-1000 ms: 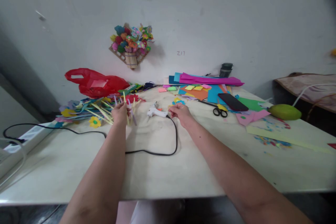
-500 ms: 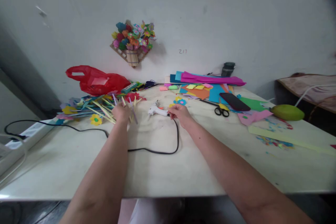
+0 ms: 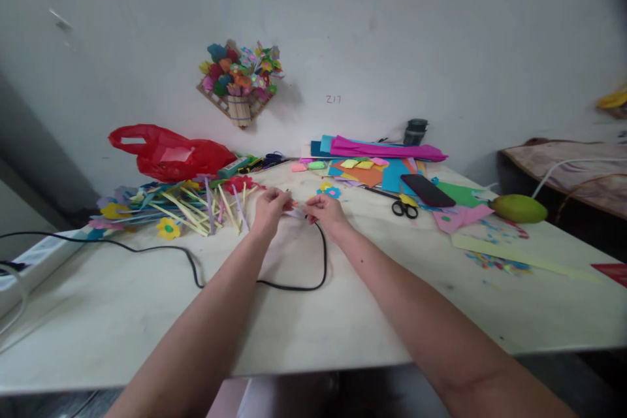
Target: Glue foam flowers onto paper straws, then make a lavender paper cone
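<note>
My left hand [image 3: 270, 210] is closed over the front part of the white glue gun [image 3: 295, 213], most of which it hides. A small bit of orange shows by its fingertips. At the handle end, where the black cord [image 3: 324, 255] comes out, my right hand [image 3: 327, 214] pinches the gun between thumb and fingers. The cord loops below both hands and runs left across the table. Just behind my right hand lie a blue flower [image 3: 333, 192] and a partly covered yellow one. Left of my hands, pale yellow and purple paper strips [image 3: 193, 212] lie scattered.
Foam flowers [image 3: 169, 228] and a red plastic bag [image 3: 171, 151] are at the left, beside a white power strip [image 3: 42, 258]. Black scissors [image 3: 405, 209], a phone [image 3: 427, 190], coloured sheets [image 3: 386, 149] and a green mango-like fruit [image 3: 519, 208] lie right. A flower basket [image 3: 239, 85] hangs on the wall.
My left hand has moved right, from the paper strips to the front of the glue gun. My right hand stays at its handle end. The view has shifted slightly right.
</note>
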The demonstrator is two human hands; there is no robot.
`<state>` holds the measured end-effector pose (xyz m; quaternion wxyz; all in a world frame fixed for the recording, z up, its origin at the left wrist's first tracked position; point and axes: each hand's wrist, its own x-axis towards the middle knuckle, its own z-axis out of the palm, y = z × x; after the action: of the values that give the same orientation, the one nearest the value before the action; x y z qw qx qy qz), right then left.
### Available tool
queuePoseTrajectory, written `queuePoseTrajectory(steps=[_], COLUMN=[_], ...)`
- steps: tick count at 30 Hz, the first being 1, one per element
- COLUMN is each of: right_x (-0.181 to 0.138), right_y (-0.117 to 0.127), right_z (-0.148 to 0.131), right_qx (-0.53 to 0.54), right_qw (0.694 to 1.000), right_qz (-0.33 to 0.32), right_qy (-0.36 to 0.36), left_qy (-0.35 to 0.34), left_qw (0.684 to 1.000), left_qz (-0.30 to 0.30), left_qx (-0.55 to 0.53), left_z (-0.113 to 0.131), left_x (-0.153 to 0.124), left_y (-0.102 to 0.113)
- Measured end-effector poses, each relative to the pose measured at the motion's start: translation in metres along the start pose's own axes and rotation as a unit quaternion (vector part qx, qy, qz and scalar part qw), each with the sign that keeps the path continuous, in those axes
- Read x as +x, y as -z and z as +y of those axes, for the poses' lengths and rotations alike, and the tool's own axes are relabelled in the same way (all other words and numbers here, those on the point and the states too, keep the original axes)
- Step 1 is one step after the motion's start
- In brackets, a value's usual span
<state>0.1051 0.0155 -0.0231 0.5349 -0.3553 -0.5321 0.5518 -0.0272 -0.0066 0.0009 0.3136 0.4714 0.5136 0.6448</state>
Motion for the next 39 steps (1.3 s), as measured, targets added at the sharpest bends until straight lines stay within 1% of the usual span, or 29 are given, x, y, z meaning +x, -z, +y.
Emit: queuePoseTrajectory(steps=[1, 3, 4, 6, 10, 13, 17, 22, 29, 31, 36, 39], right_x=[0.000, 0.000, 0.001, 0.002, 0.004, 0.005, 0.006, 0.005, 0.008, 0.008, 0.009, 0.009], right_y=[0.000, 0.002, 0.003, 0.004, 0.008, 0.012, 0.016, 0.015, 0.016, 0.018, 0.022, 0.022], right_z=[-0.001, -0.002, -0.003, -0.004, -0.005, -0.005, -0.007, -0.008, -0.004, -0.004, -0.005, -0.007], right_qx=[0.004, 0.008, 0.007, 0.001, -0.005, 0.007, 0.024, 0.028, -0.001, -0.009, -0.028, -0.046], right_qw=[1.000, 1.000, 1.000, 1.000, 1.000, 0.999, 0.998, 0.997, 0.998, 0.998, 0.995, 0.994], right_qz=[0.002, 0.000, -0.001, -0.003, -0.007, -0.033, -0.062, -0.071, -0.056, -0.056, -0.099, -0.095], right_qy=[-0.001, -0.002, -0.003, -0.008, -0.014, -0.012, -0.007, 0.000, 0.000, 0.003, 0.002, 0.015], left_qy=[0.013, 0.028, 0.032, 0.035, 0.050, 0.072, 0.072, 0.067, 0.053, 0.048, 0.048, 0.066], left_qw=[0.997, 0.986, 0.981, 0.976, 0.965, 0.957, 0.955, 0.963, 0.970, 0.971, 0.971, 0.968], left_qz=[-0.053, -0.113, -0.132, -0.155, -0.181, -0.190, -0.200, -0.197, -0.206, -0.207, -0.206, -0.204], left_qx=[-0.059, -0.122, -0.137, -0.151, -0.180, -0.209, -0.207, -0.172, -0.115, -0.113, -0.112, -0.132], left_z=[-0.001, -0.003, -0.004, -0.006, -0.007, -0.007, -0.007, -0.009, -0.011, -0.011, -0.010, -0.010], left_x=[-0.005, -0.011, -0.013, -0.015, -0.015, -0.015, -0.016, -0.015, -0.015, -0.015, -0.016, -0.018], left_y=[-0.005, -0.011, -0.013, -0.014, -0.014, -0.013, -0.013, -0.012, -0.013, -0.013, -0.014, -0.015])
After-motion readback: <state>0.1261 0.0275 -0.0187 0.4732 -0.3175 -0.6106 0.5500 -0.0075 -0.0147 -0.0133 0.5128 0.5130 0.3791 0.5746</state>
